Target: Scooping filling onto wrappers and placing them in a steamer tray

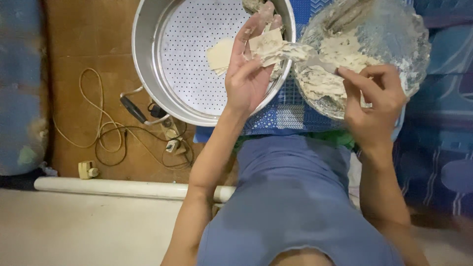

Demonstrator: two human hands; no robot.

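I keep my left hand (249, 74) open and flat under the wrapper (266, 45) at twelve o'clock, while my right hand (372, 98) grips the spoon (315, 58), spreading filling gently from the bowl (394, 34).

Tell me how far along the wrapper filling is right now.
Early, it looks. Done: one flat wrapper and a small lump lie on the perforated steamer tray. In hand: the left hand cradles an open wrapper while the right hand spoons filling onto it with a spoon. Left: plenty of filling remains in the glass bowl, and most of the tray is bare.
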